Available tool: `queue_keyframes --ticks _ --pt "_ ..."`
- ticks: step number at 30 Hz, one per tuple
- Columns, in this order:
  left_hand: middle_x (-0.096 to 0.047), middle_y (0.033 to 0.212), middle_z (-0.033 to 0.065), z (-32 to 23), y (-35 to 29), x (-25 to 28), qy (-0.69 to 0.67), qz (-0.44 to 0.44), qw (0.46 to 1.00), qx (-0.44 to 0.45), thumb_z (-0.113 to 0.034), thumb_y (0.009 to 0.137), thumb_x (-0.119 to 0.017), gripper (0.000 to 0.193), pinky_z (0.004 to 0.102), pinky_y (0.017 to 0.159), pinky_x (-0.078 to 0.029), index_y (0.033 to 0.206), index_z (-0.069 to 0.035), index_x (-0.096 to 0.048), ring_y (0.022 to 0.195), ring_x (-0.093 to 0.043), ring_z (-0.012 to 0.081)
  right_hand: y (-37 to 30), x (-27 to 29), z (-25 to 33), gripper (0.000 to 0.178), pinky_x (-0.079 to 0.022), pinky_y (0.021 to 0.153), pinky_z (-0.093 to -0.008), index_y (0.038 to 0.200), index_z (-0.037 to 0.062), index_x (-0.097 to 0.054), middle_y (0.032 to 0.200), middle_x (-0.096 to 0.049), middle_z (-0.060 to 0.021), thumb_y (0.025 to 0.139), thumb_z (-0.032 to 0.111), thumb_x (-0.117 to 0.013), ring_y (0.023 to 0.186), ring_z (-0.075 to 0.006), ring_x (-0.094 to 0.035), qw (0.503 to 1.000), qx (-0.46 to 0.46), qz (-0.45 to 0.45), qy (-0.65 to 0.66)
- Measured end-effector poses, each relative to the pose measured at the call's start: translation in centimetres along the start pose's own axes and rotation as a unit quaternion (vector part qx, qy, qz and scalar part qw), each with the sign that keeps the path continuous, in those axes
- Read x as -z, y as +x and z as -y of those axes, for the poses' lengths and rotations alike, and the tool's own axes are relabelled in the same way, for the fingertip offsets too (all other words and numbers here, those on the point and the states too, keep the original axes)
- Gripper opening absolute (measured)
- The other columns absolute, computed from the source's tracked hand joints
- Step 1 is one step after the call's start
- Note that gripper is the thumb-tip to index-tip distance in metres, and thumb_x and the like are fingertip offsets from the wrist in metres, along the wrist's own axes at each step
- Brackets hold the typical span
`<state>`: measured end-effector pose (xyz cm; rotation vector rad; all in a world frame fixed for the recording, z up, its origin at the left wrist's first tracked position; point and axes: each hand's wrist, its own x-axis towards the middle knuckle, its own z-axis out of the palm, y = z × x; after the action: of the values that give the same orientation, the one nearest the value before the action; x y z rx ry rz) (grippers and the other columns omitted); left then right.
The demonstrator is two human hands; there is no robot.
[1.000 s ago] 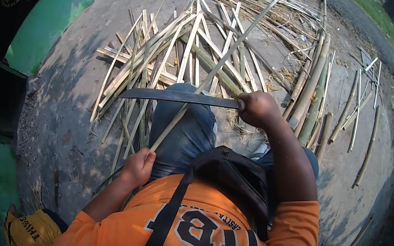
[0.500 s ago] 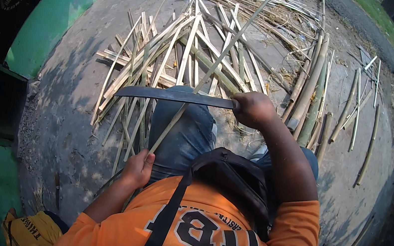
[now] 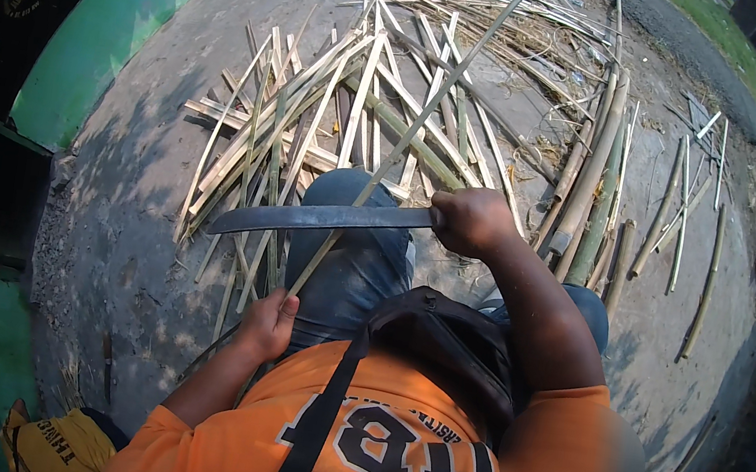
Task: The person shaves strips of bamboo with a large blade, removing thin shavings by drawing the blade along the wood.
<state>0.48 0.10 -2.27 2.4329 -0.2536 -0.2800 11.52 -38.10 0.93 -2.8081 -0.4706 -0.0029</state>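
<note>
My right hand [image 3: 475,221] is closed around the handle of a machete [image 3: 323,217], whose long dark blade points left above my knee. The blade lies across a long thin bamboo strip [image 3: 427,111] and covers a short stretch of it. Low on the left, my left hand [image 3: 267,325] grips the near end of that strip, thumb on top. From there the strip slants up and away to the right, over my bent knee in jeans [image 3: 344,270]. The machete's handle is mostly hidden by my fingers.
Split bamboo strips [image 3: 247,136] lie in a crossed heap just beyond my knees. Thick bamboo poles [image 3: 594,179] stretch along the right, with shorter pieces [image 3: 662,208] farther over. More thin strips [image 3: 488,0] are spread at the back. A green wall [image 3: 113,25] stands at left.
My right hand has come slightly nearer and to the left. The machete blade has tilted, its tip lower, and has slid down along the strip toward me. My left hand stays put.
</note>
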Motion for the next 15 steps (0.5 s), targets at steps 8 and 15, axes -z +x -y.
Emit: queue_keyframes --ticks 8,15 --pt "-0.061 0.075 0.0286 0.0 0.0 0.1 -0.028 0.017 0.999 0.019 -0.049 0.110 -0.046 0.053 0.0542 0.063 -0.045 0.090 0.000 -0.055 0.081 -0.062 0.0555 0.4 0.7 2.8 0.020 -0.058 0.073 -0.0498 0.091 0.0143 -0.073 0.081 -0.073 -0.0142 0.092 0.029 -0.060 0.078 -0.0354 -0.074 0.996 0.019 0.085 -0.028" --pt "-0.059 0.073 0.0284 -1.0 0.4 0.0 -0.022 0.010 1.000 0.018 -0.045 0.110 -0.047 0.050 0.0537 0.060 -0.044 0.089 0.000 -0.054 0.076 -0.061 0.0549 0.1 0.0 0.3 0.018 -0.057 0.069 -0.0515 0.087 0.0135 -0.071 0.076 -0.071 -0.0138 0.091 0.028 -0.061 0.075 -0.0366 -0.072 1.000 -0.021 0.000 -0.006"
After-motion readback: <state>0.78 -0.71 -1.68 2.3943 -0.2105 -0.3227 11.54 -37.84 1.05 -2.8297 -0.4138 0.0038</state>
